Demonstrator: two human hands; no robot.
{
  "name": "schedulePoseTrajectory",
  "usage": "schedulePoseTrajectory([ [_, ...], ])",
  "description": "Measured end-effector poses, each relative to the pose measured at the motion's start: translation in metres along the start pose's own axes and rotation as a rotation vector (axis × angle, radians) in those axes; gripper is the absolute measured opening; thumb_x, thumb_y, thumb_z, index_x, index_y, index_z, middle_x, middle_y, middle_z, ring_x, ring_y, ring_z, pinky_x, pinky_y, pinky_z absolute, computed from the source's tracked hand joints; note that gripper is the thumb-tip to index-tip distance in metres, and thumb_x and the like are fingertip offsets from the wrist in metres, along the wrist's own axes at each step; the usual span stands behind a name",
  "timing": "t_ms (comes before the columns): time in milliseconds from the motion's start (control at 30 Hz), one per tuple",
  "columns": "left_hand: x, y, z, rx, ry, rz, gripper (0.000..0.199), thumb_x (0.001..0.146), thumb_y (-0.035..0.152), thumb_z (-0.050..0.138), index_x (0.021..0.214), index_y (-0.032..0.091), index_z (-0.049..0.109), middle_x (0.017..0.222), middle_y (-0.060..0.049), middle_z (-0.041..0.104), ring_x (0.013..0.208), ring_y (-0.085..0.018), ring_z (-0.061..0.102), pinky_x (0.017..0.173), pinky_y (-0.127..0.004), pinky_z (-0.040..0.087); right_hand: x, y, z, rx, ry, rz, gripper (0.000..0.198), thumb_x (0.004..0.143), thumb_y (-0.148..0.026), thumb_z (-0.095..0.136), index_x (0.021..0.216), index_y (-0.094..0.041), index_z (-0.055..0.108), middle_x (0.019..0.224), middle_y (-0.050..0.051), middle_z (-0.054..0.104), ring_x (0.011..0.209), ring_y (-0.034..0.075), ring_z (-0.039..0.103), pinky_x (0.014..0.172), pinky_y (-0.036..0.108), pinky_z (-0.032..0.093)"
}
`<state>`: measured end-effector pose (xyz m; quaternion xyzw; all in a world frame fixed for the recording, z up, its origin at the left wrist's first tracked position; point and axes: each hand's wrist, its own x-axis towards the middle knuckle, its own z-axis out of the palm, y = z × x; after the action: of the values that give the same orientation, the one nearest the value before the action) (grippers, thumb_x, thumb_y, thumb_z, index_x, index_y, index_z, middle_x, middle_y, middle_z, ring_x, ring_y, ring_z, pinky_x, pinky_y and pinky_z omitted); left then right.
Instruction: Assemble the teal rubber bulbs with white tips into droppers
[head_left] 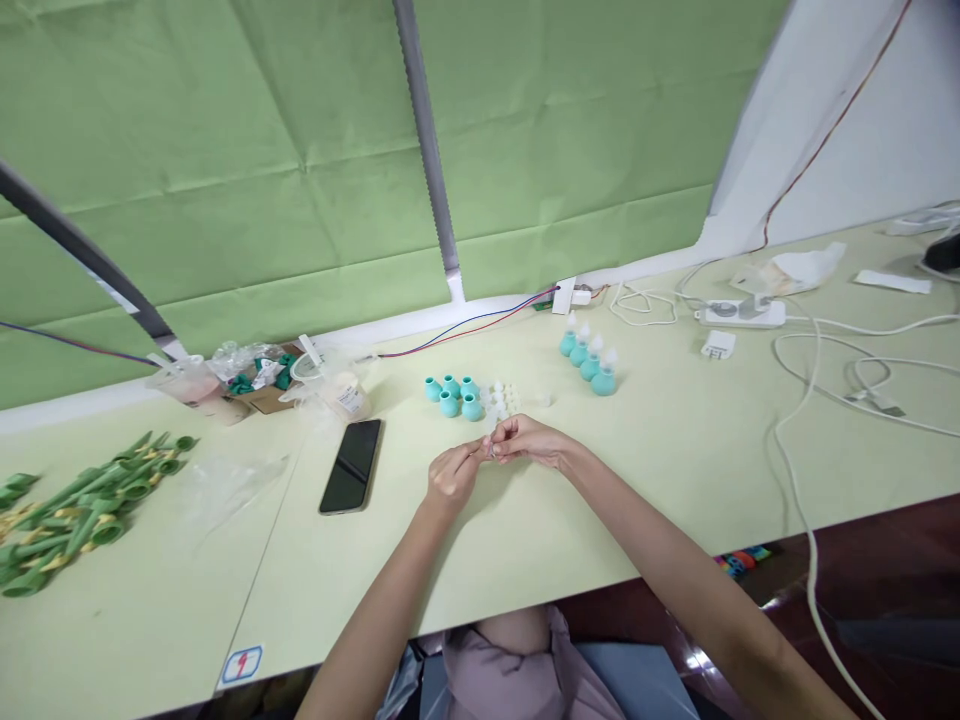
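My left hand (pixel 454 472) and my right hand (pixel 531 441) meet over the table, fingertips pinched together around something small and pale that I cannot make out. Just beyond them lie several small white pieces (pixel 496 402), partly hidden by my right hand. Left of these stand several open-necked turquoise bottle-shaped pieces (pixel 448 404). Farther back to the right, a row of several turquoise pieces with white pointed tops (pixel 602 380) stands upright.
A black phone (pixel 351 467) lies left of my hands. Green flower-like stems (pixel 97 510) are piled at far left, with a plastic cup (pixel 199 385), a small cardboard box (pixel 270 398) and bags behind. A white power strip (pixel 741 314), charger (pixel 718 345) and loose cables occupy the right.
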<state>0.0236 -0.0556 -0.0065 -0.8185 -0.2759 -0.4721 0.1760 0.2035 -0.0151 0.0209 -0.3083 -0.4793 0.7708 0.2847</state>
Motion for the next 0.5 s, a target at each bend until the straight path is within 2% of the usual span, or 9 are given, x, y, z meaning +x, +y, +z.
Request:
schedulePoseTrajectory([
  [333,-0.001,-0.003,0.002,-0.009,0.007,0.000,0.026,0.082,0.011,0.052,0.105,0.018,0.060,0.096,-0.007,0.069,0.084,-0.014,0.066,0.068,-0.021,0.055,0.001,0.001,0.002,0.071,0.026,0.030,0.032,0.045,-0.023,0.083,0.057,-0.012,0.056,0.061,-0.002,0.060,0.054,0.007,0.055,0.056,0.020,0.047],
  [500,0.012,0.001,0.001,0.027,0.110,-0.034,0.025,0.081,0.012,0.055,0.104,0.018,0.061,0.094,-0.006,0.070,0.083,-0.015,0.067,0.068,-0.022,0.055,-0.006,-0.010,0.005,0.049,-0.042,-0.033,0.027,0.057,-0.028,0.078,0.069,-0.014,0.058,0.068,-0.002,0.060,0.058,0.006,0.055,0.056,0.019,0.046],
])
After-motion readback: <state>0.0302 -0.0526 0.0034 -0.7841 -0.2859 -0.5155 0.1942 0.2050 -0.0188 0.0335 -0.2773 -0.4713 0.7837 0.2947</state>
